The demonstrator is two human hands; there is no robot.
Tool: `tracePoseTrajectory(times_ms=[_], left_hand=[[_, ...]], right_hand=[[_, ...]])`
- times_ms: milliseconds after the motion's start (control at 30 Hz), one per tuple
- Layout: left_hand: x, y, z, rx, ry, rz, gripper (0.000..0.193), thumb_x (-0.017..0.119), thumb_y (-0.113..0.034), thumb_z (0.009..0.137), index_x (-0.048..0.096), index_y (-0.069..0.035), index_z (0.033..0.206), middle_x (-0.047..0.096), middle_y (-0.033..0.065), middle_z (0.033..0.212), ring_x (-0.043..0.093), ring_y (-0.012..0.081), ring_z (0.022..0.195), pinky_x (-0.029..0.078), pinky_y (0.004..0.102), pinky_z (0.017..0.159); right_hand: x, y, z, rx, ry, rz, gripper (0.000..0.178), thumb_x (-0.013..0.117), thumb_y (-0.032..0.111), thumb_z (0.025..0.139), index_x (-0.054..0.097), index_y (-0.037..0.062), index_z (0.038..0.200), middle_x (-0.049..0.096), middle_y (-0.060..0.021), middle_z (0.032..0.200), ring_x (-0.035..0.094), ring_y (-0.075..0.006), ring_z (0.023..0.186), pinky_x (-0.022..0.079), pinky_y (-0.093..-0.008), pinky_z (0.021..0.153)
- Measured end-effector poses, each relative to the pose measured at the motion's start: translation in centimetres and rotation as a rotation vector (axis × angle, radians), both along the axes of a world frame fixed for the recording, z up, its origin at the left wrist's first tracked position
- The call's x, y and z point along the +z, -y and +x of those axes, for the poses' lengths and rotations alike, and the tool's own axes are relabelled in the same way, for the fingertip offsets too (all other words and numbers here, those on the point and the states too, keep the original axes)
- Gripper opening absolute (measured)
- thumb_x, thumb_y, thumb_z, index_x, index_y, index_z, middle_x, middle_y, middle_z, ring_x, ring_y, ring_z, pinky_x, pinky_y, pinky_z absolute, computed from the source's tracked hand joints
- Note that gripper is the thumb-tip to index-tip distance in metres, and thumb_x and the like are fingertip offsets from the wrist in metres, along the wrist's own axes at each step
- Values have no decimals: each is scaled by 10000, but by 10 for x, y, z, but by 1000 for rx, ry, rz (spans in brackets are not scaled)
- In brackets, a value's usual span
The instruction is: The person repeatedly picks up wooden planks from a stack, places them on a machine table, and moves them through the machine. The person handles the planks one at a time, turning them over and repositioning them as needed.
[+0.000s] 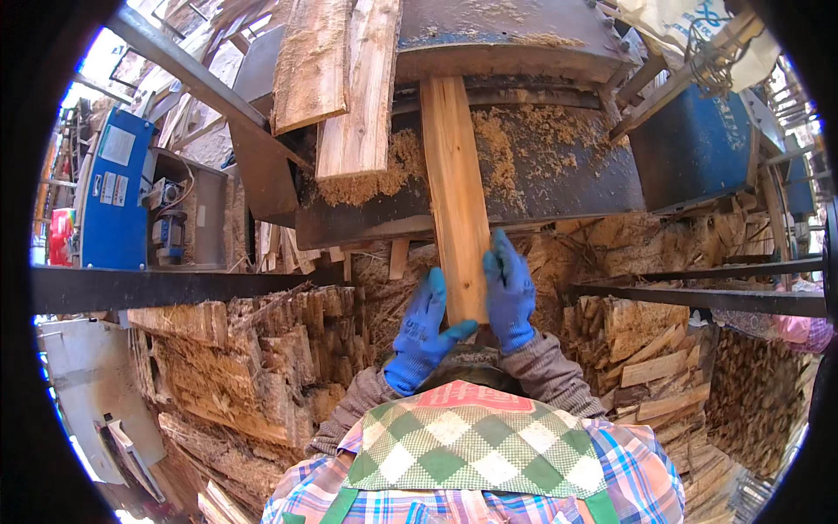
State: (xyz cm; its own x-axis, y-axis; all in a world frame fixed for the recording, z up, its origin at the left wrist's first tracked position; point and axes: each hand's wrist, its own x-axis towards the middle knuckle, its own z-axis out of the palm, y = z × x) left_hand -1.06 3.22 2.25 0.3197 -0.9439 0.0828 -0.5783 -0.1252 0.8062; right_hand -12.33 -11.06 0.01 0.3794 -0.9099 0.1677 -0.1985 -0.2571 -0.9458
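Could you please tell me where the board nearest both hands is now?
In the head view, the board runs from under the dark hood down between the left hand and right hand, just right of centre.

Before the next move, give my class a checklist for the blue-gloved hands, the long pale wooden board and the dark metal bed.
1. Left hand and right hand gloved: ok, both in blue.
2. Both hands clear of the dark metal housing: ok.
3. Long pale wooden board running under the housing: ok.
4. Dark metal bed free of loose tan sawdust: not ok, it lies either side of the board.
5. Firmness of grip: cannot tell from this one view.
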Motion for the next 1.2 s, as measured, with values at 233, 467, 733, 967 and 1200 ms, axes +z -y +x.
tracePoseTrajectory(times_ms=[233, 467, 733, 967, 1200], left_hand=[[0, 101, 67, 191, 539, 120, 992, 547, -717, 924, 333, -20, 1597, 377, 244, 1601, 239, 479, 1534, 229, 611, 1239], [65, 126, 137, 447, -1210, -847, 720, 620, -575, 1002, 515, -37, 1468, 636, 112, 1386, 673, 231, 1165, 590, 385, 924], [68, 78, 96, 510, -1240, -547, 417, 705, -350, 995, 623, -38, 1259, 706, 90, 1188, 717, 170, 975, 650, 292, 744], [54, -26, -8, 391, -1442, -223, 557, 653, -420, 1024, 553, -10, 1389, 636, 135, 1342, 612, 236, 1240, 483, 383, 1098], [20, -4, -12, 371, -1593, -124, 630, 611, -439, 1040, 507, 5, 1475, 636, 178, 1379, 642, 276, 1222, 534, 418, 1065]], right_hand=[[25, 104, 81, -138, -332, -390, 396, 602, 156, 1038, 604, 14, 1408, 631, -226, 1231, 642, -364, 1047, 549, -438, 893], [25, 142, 112, -330, -293, -105, 374, 558, 280, 1070, 643, 91, 1382, 633, -225, 1264, 638, -376, 1153, 548, -451, 973], [54, 131, 100, 122, 344, 359, 578, 613, 354, 1051, 494, 28, 1513, 547, -202, 1502, 579, -296, 1313, 484, -396, 1103], [84, -2, 3, 450, 439, 725, 846, 685, 174, 1022, 152, 9, 1658, 377, -114, 1626, 481, -171, 1363, 438, -311, 1115], [46, -74, -73, 225, 212, 642, 713, 623, 122, 1054, 250, 85, 1660, 392, -89, 1640, 477, -134, 1341, 414, -270, 1090]])
